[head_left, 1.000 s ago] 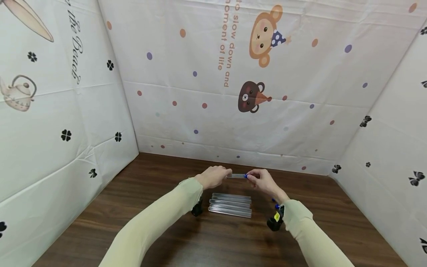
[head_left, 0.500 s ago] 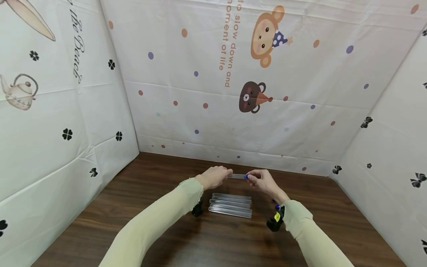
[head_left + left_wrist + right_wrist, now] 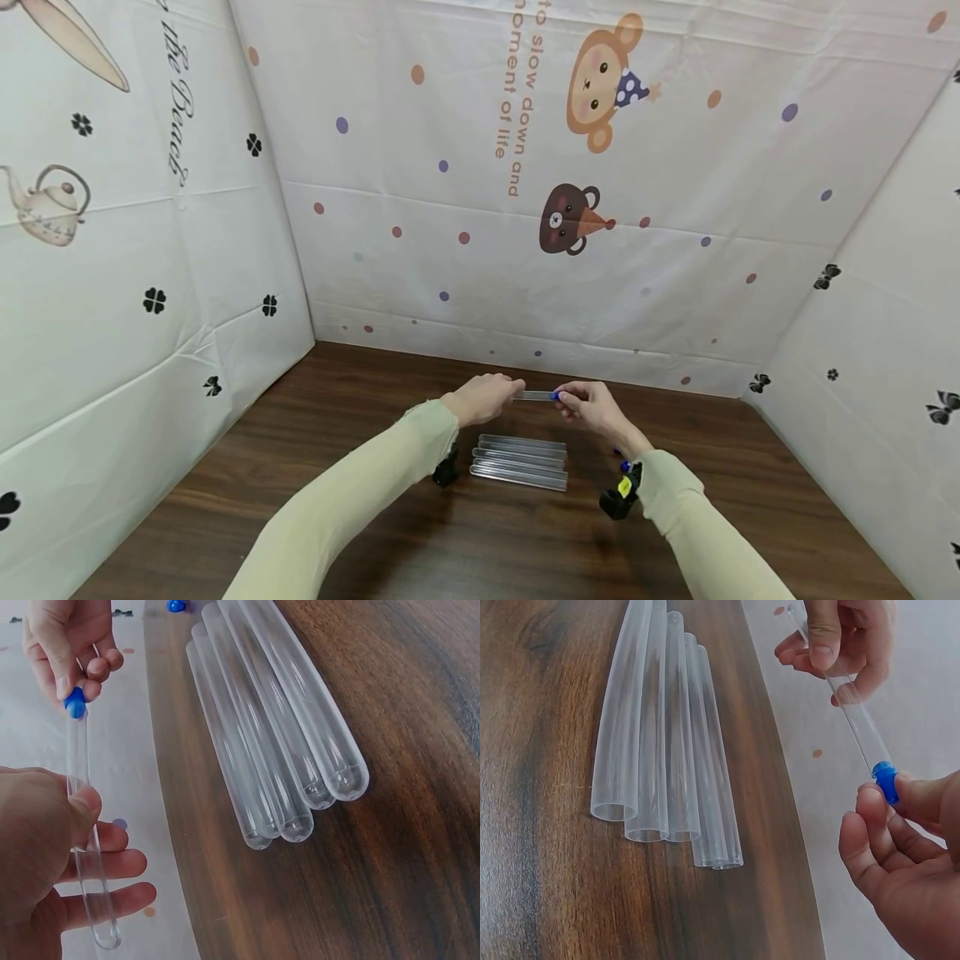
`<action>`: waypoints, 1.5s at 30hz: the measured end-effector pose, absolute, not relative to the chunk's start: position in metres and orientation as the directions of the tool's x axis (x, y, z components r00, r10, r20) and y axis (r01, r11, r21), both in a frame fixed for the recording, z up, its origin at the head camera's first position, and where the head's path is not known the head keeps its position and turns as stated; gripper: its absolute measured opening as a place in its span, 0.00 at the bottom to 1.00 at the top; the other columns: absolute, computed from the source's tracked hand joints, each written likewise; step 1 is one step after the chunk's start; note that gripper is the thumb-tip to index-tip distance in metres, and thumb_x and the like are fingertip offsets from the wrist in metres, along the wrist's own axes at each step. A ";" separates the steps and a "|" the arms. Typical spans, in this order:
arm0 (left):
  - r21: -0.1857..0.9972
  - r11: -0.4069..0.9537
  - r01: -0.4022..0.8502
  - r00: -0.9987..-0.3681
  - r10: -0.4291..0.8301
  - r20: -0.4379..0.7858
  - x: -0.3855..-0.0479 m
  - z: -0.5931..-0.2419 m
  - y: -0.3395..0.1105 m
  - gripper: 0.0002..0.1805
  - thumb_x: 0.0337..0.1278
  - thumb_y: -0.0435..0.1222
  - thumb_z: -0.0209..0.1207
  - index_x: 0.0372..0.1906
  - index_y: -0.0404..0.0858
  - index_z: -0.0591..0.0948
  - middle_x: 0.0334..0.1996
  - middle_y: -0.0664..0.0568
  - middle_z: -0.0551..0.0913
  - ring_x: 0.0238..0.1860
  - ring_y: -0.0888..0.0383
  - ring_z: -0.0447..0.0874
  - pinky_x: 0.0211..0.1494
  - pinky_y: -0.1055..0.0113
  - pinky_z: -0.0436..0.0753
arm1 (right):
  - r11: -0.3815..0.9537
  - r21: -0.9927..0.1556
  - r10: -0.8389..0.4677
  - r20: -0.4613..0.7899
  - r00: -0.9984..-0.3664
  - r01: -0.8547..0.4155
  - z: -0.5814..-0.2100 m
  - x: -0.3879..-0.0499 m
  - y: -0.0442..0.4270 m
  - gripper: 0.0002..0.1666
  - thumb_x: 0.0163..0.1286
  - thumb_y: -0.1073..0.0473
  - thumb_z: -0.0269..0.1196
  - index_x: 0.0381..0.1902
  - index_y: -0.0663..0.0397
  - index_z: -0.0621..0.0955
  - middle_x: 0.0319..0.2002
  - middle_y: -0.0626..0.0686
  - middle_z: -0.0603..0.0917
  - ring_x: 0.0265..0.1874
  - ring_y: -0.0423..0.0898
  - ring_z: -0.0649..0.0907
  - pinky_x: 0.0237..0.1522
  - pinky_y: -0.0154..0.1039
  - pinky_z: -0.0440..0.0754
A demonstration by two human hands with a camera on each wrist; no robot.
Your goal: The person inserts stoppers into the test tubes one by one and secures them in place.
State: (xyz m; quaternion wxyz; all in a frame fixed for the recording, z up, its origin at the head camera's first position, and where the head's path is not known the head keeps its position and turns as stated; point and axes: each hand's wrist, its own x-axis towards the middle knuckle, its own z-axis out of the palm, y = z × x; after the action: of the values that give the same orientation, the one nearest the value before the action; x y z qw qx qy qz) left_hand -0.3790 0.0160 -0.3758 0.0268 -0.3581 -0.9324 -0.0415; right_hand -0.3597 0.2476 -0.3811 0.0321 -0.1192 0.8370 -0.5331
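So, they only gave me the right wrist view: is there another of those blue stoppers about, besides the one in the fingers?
Observer: Yes, the left wrist view shows a spare blue stopper at its top edge, on the wooden table.
Operator: And the far end of the tube being held? I can't make it out at the top of my picture.
Observer: The left wrist view shows it: the held tube ends in a rounded, closed tip, sticking out past the fingers of the left hand.
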 end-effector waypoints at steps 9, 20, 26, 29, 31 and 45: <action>0.066 0.737 0.673 -0.740 0.668 0.085 -0.378 -0.378 0.015 0.24 0.60 0.26 0.58 0.60 0.46 0.72 0.49 0.52 0.84 0.48 0.59 0.84 0.49 0.67 0.82 | 0.360 -0.922 -0.240 0.054 -0.969 -0.141 -0.383 -0.360 0.248 0.18 0.74 0.65 0.52 0.53 0.77 0.75 0.28 0.46 0.82 0.29 0.41 0.82 0.40 0.46 0.85; 0.054 0.741 0.669 -0.742 0.662 0.109 -0.379 -0.381 0.017 0.20 0.62 0.26 0.57 0.57 0.45 0.73 0.47 0.52 0.84 0.45 0.59 0.84 0.44 0.69 0.82 | 0.297 -0.947 -0.184 0.069 -0.980 -0.122 -0.391 -0.364 0.244 0.18 0.74 0.66 0.52 0.52 0.80 0.74 0.29 0.52 0.84 0.26 0.38 0.81 0.38 0.42 0.84; 0.058 0.737 0.674 -0.737 0.665 0.119 -0.379 -0.383 0.016 0.18 0.62 0.27 0.56 0.54 0.45 0.74 0.43 0.53 0.84 0.41 0.60 0.84 0.41 0.70 0.81 | 0.259 -0.961 -0.165 0.056 -0.985 -0.098 -0.394 -0.363 0.242 0.18 0.74 0.65 0.53 0.51 0.79 0.74 0.29 0.52 0.83 0.26 0.39 0.80 0.37 0.39 0.83; 0.062 0.734 0.676 -0.735 0.667 0.117 -0.379 -0.383 0.016 0.19 0.62 0.26 0.56 0.55 0.45 0.74 0.44 0.53 0.84 0.42 0.60 0.84 0.42 0.70 0.81 | 0.237 -0.968 -0.172 0.045 -0.984 -0.086 -0.393 -0.362 0.241 0.18 0.74 0.66 0.52 0.52 0.80 0.74 0.28 0.50 0.83 0.25 0.38 0.79 0.37 0.39 0.83; 0.065 0.732 0.678 -0.734 0.669 0.120 -0.379 -0.382 0.016 0.19 0.62 0.26 0.56 0.55 0.45 0.74 0.44 0.53 0.84 0.42 0.60 0.84 0.42 0.70 0.81 | 0.221 -0.972 -0.175 0.042 -0.984 -0.081 -0.392 -0.361 0.240 0.18 0.74 0.66 0.52 0.52 0.81 0.73 0.27 0.49 0.82 0.25 0.38 0.79 0.36 0.39 0.83; 0.115 0.731 0.672 -0.740 0.659 0.137 -0.381 -0.383 0.016 0.18 0.61 0.25 0.56 0.52 0.45 0.74 0.45 0.51 0.85 0.45 0.58 0.85 0.45 0.67 0.83 | 0.246 -0.966 -0.154 0.046 -0.987 -0.084 -0.388 -0.362 0.239 0.19 0.73 0.65 0.54 0.52 0.79 0.75 0.28 0.51 0.83 0.25 0.38 0.80 0.39 0.44 0.84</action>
State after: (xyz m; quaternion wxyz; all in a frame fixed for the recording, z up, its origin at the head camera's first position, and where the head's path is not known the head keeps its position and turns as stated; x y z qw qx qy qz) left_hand -0.3815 0.0158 -0.3828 0.0434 -0.3581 -0.9293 -0.0787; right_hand -0.3620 0.2389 -0.3878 0.0289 -0.0755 0.7889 -0.6092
